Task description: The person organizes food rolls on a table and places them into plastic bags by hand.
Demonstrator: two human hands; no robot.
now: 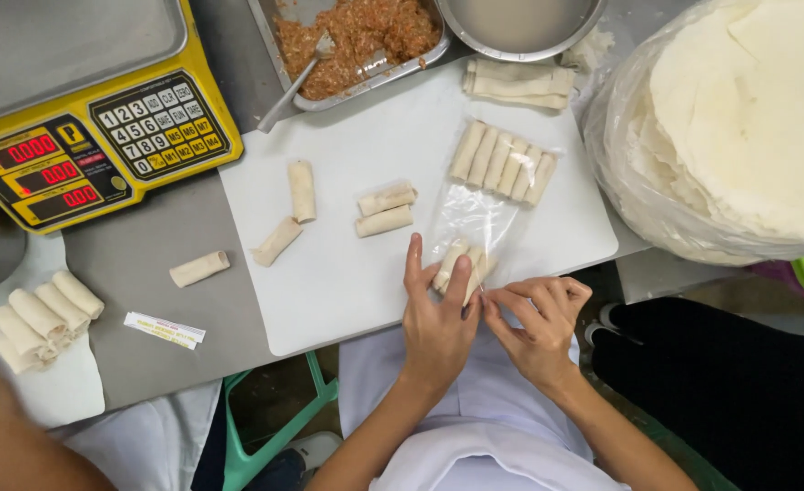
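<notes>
From the head camera, the left hand (437,320) lies flat, fingers stretched over two rolls (457,265) at the open near end of a clear bag (479,218), pressing on them rather than closing round them. The right hand (540,318) is just beside it, fingers curled, thumb and forefinger pinching the bag's edge. Five more rolls (502,162) lie side by side at the bag's far end. The bag rests on a white board (347,282), where four loose rolls (329,214) lie to the left; a fifth (199,268) is off the board on the grey table (138,264). Beyond the board stand a tray of filling (356,36) with a spoon (295,84), a metal bowl (520,23) and a yellow scale (84,109). A bagged stack of wrappers (738,127) sits at right. Another person's arm (11,445) shows at lower left, near a batch of rolls (43,318).
</notes>
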